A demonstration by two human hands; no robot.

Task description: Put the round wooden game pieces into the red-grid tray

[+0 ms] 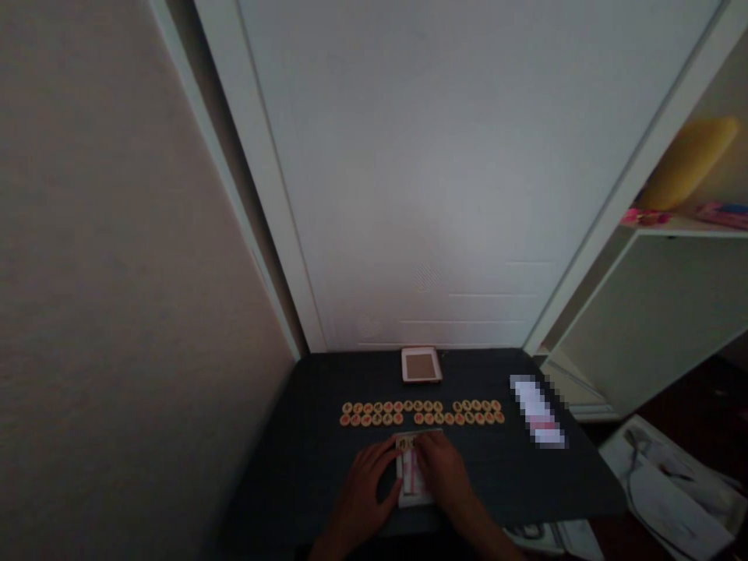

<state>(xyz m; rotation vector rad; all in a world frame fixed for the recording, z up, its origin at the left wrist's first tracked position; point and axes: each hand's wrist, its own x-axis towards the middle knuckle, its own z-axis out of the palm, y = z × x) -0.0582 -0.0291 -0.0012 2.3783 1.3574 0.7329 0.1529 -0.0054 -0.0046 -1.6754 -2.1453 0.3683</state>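
In front of me on the dark table lies a small white box [416, 500] with a pink and white lining showing. Two round wooden Chinese chess pieces [403, 443] sit side by side at its far end. My left hand [367, 477] holds the box's left side, its fingers at the far corner and its thumb near the lower left edge. My right hand [442, 466] comes over the right side, its bent fingertips at the right-hand piece, partly covering it. Beyond the box, many more Chinese chess pieces [388, 419] lie face up in two rows, with red or black characters.
A shallow square lid or tray [421, 366] with a brown middle lies near the table's far edge. At the right is a blurred-out white object [536, 411]. A white panel [421, 195] rises behind the dark table [304, 444]; a wall [134, 296] stands at left.
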